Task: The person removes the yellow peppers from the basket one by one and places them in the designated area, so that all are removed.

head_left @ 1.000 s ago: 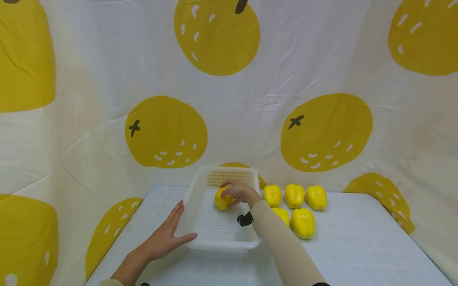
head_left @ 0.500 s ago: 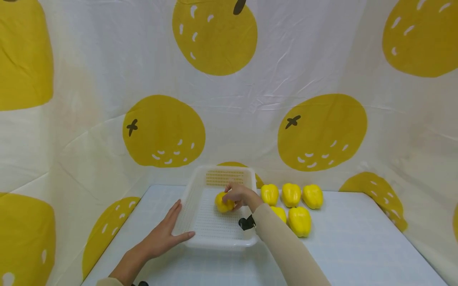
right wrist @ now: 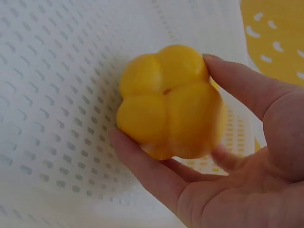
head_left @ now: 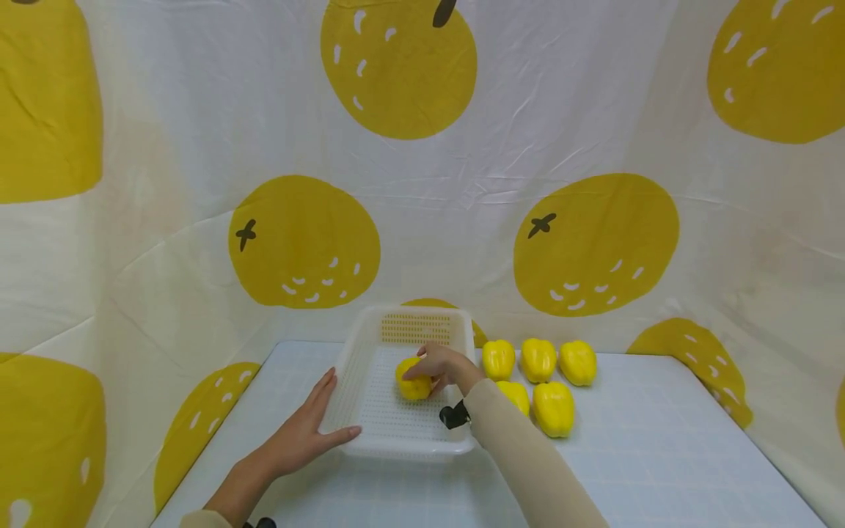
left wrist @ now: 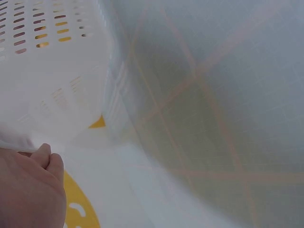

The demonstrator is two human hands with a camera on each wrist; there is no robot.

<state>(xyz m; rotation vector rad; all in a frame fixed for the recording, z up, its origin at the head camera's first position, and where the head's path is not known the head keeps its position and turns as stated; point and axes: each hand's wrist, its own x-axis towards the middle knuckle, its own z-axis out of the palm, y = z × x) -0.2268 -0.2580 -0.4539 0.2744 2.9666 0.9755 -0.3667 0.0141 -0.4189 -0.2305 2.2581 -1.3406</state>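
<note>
In the head view my right hand (head_left: 449, 365) reaches into a white perforated plastic basket (head_left: 403, 446) and grips a yellow bell pepper (head_left: 412, 387). The right wrist view shows the lobed bottom of that bell pepper (right wrist: 166, 111), held between the thumb and fingers over the basket's slotted floor. At the basket's left side lies my left hand (head_left: 297, 444), fingers straight along the side rim and thumb stretched to the near rim. From the left wrist, the left hand (left wrist: 31, 190) shows at the basket's edge.
Several more yellow bell peppers (head_left: 553, 409) stand in two rows just right of the basket, partly behind my right sleeve (head_left: 521, 447). A pale blue checked cloth (head_left: 667, 440) covers the table. Behind it hangs a white curtain (head_left: 449, 242) printed with large yellow fruit.
My right hand has turned the bell pepper inside the basket and brought it slightly nearer to me. The left hand keeps its place on the rim.
</note>
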